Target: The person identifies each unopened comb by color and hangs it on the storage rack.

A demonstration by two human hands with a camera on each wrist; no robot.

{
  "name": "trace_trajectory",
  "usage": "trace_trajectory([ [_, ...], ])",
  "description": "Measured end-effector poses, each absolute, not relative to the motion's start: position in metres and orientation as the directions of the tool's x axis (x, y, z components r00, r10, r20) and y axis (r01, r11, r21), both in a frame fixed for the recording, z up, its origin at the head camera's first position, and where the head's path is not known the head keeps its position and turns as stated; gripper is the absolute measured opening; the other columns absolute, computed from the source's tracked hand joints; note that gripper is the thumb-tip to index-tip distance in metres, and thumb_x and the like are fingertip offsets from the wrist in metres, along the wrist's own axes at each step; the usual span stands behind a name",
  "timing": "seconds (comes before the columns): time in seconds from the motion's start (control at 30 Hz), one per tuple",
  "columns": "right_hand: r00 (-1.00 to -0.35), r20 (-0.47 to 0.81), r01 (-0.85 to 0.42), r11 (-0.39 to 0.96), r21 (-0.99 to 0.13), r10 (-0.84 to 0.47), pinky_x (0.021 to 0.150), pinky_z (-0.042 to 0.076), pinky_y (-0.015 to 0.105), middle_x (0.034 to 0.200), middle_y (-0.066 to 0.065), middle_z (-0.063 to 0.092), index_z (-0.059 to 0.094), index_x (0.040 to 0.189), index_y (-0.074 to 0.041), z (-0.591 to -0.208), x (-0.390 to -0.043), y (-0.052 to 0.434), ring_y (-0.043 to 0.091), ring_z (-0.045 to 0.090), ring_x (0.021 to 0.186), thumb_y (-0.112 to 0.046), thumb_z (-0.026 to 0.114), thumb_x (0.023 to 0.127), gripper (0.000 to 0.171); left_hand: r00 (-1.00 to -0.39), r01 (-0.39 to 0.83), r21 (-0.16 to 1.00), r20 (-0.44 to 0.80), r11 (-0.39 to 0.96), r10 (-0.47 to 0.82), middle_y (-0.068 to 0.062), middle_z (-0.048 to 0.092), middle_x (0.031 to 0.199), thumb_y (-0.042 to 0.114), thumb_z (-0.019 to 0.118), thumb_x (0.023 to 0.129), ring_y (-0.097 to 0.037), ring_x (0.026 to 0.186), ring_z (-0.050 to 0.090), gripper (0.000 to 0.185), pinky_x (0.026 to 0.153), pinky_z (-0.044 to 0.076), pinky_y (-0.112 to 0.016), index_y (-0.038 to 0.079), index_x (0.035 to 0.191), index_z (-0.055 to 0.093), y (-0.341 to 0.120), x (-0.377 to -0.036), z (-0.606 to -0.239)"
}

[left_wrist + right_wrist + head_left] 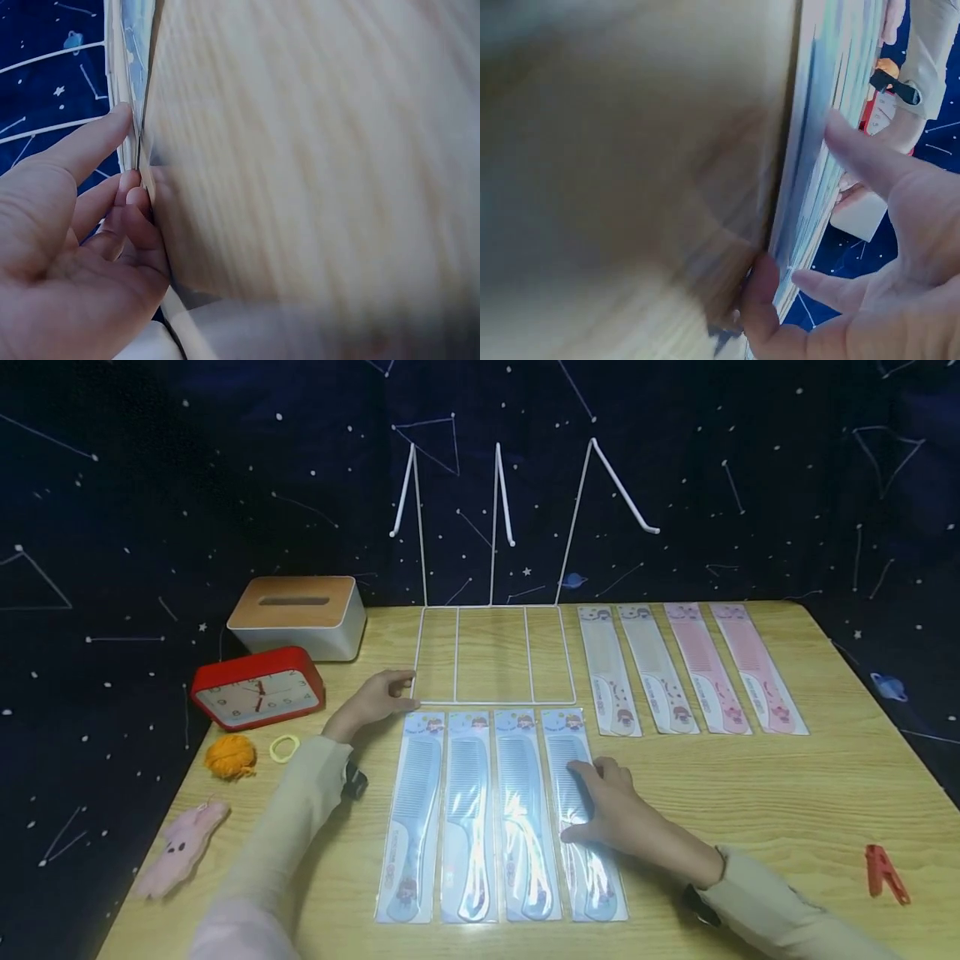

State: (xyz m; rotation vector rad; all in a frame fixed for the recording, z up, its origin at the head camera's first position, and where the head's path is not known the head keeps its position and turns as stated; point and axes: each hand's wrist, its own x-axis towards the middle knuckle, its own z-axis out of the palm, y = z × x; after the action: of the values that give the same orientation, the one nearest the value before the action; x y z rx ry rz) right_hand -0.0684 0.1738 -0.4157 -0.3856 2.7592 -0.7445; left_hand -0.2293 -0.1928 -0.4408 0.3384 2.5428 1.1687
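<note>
Four blue combs in clear packs, one of them the second pack (pixel 468 814), lie side by side at the table's front middle. Over the rightmost comb pack (pixel 577 752) is my right hand (pixel 618 810), thumb at its left edge and fingers curled at its right. The right wrist view shows those fingertips (pixel 763 270) down at the pack's side, close to the table. Behind the packs stands a white wire rack (pixel 491 702) with three bare hooks. My left hand (pixel 375 697) holds its front left corner between thumb and fingers; this hand (pixel 82 232) fills the left wrist view's left side.
Two pale comb packs (pixel 609 668) and two pink ones (pixel 705 664) lie right of the rack. At left are a tissue box (pixel 296 610), red clock (pixel 258 689), orange yarn ball (pixel 230 756), yellow ring (pixel 284 748) and pink plush toy (pixel 183 852). A red clip (pixel 885 872) lies far right.
</note>
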Motion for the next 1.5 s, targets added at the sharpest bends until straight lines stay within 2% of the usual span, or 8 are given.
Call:
trace_trajectory([
  [0.3,-0.932,-0.226,-0.087,0.779,-0.621,-0.284,0.093,0.040,0.060,0.128,0.037,0.038,0.036,0.139,0.005,-0.418,-0.072,0.183,0.051,0.047,0.111,-0.021,0.086,0.062,0.095,-0.925,0.046,0.764,-0.211,0.644,0.316,-0.023,0.048,0.135,0.019,0.065,0.090,-0.038,0.126,0.042,0.062,0.105,0.034,-0.048,-0.001,0.142,0.039,-0.193,-0.226,-0.442],
  [0.43,-0.921,-0.271,-0.016,0.723,-0.690,-0.279,0.077,0.052,0.048,0.121,0.037,0.048,0.031,0.142,0.000,-0.408,-0.072,0.190,0.042,0.058,0.098,-0.012,0.082,0.069,0.090,-0.925,0.044,0.760,-0.214,0.648,0.313,-0.021,0.049,0.133,0.018,0.065,0.090,-0.037,0.124,0.043,0.061,0.105,0.034,-0.048,-0.001,0.142,0.039,-0.193,-0.224,-0.441],
  [0.53,-0.919,-0.276,0.017,0.672,-0.740,-0.280,0.064,0.053,0.037,0.112,0.033,0.055,0.028,0.142,-0.004,-0.395,-0.072,0.195,0.033,0.061,0.088,-0.006,0.077,0.074,0.084,-0.925,0.037,0.756,-0.221,0.654,0.308,-0.020,0.050,0.131,0.018,0.066,0.090,-0.036,0.124,0.043,0.062,0.105,0.034,-0.048,-0.001,0.142,0.039,-0.193,-0.223,-0.441],
  [0.63,-0.921,-0.196,-0.050,0.602,-0.797,-0.336,0.066,0.054,0.035,0.107,0.028,0.057,0.027,0.139,-0.003,-0.379,-0.076,0.195,0.031,0.062,0.088,-0.001,0.073,0.078,0.076,-0.926,0.041,0.753,-0.218,0.657,0.308,-0.020,0.050,0.131,0.018,0.066,0.090,-0.036,0.125,0.042,0.061,0.106,0.033,-0.048,-0.001,0.142,0.039,-0.193,-0.224,-0.441],
  [0.8,-0.891,0.009,-0.226,0.426,-0.876,-0.454,0.075,0.055,0.034,0.115,0.031,0.055,0.026,0.135,0.001,-0.351,-0.088,0.179,0.040,0.060,0.100,0.010,0.067,0.079,0.070,-0.928,0.046,0.755,-0.210,0.654,0.307,-0.021,0.051,0.130,0.016,0.065,0.090,-0.037,0.126,0.041,0.061,0.107,0.032,-0.048,-0.003,0.142,0.039,-0.194,-0.225,-0.441],
  [1.03,-0.811,0.243,-0.418,0.237,-0.877,-0.532,0.076,0.055,0.032,0.118,0.025,0.054,0.034,0.134,0.000,-0.315,-0.113,0.136,0.037,0.060,0.104,0.014,0.066,0.078,0.066,-0.919,0.059,0.777,-0.202,0.627,0.338,-0.024,0.047,0.133,0.014,0.064,0.091,-0.038,0.126,0.041,0.061,0.107,0.032,-0.047,-0.005,0.142,0.037,-0.194,-0.226,-0.443],
  [1.17,-0.777,0.320,-0.475,0.171,-0.863,-0.543,0.072,0.056,0.034,0.114,0.023,0.055,0.037,0.137,0.000,-0.299,-0.128,0.113,0.035,0.061,0.100,0.014,0.065,0.080,0.065,-0.916,0.082,0.777,-0.188,0.624,0.354,-0.024,0.048,0.132,0.014,0.064,0.091,-0.036,0.124,0.043,0.060,0.106,0.034,-0.045,-0.006,0.141,0.037,-0.192,-0.227,-0.446],
  [1.5,-0.751,0.376,-0.546,0.192,-0.815,-0.543,0.078,0.054,0.032,0.143,0.016,0.041,0.039,0.140,-0.001,-0.289,-0.152,0.084,0.033,0.057,0.111,0.008,0.064,0.083,0.063,-0.916,0.088,0.779,-0.183,0.621,0.358,-0.023,0.048,0.132,0.013,0.064,0.090,-0.036,0.123,0.043,0.061,0.106,0.034,-0.046,-0.005,0.142,0.037,-0.192,-0.228,-0.442],
])
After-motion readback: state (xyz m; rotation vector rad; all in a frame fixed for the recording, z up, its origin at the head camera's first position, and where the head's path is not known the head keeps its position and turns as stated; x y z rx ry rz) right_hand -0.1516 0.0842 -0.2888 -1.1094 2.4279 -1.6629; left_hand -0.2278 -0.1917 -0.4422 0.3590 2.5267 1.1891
